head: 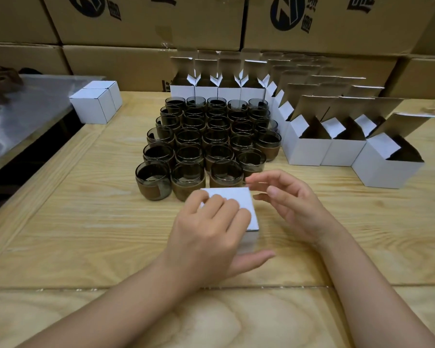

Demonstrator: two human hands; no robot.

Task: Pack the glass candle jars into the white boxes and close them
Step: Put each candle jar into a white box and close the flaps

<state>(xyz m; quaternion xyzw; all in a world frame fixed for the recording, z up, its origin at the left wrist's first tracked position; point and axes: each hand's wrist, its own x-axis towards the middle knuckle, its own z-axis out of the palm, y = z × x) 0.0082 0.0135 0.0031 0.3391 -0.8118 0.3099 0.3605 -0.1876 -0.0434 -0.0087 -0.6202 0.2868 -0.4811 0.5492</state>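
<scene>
The closed white box (236, 200) sat on the counter (86, 234) at 6 o'clock of the candle jars (190, 156). The left hand (209, 229) held it, fingers bent over its lid; the right hand (286, 204) hovered at 3 o'clock, fingers loosely spread. The lid likely wanted pressing flush before release.

Front: white box (237, 200) stands in the middle, bare table (86, 234) both sides.
Behind: jars (206, 141) packed tight, like a wall.
Right: open boxes (309, 149), tall flaps up.
Left: wide path beside the jars.
</scene>
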